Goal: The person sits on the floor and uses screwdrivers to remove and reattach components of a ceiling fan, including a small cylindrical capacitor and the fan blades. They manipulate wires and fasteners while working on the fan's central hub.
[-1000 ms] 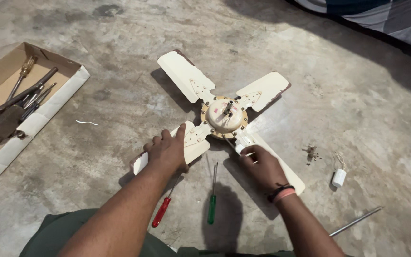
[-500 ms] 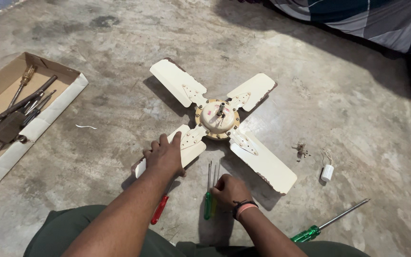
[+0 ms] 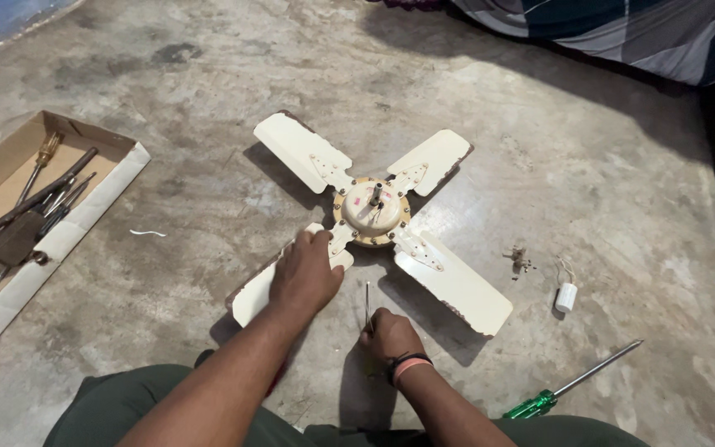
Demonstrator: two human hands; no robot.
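1. One cream ceiling fan lies flat on the concrete floor. It has four blades and a round motor hub at the centre.
2. Two screwdrivers are visible outside the box. One has a green handle and long shaft, lying at lower right, well apart from the fan. The other has a thin shaft that sticks up from the right hand.
3. One small white capacitor with short leads sits right of the fan. A small pile of dark screws lies just beside it.
4. One open cardboard box, brown inside with a white outer wall, sits at far left. It holds several long metal tools, too crowded to count.
5. Left hand: palm down, fingers spread and flat, pressing on the near-left blade beside the hub.
6. Right hand: fingers curled closed around that screwdriver, resting on the floor between the two near blades.
7. Striped fabric lies at top right.
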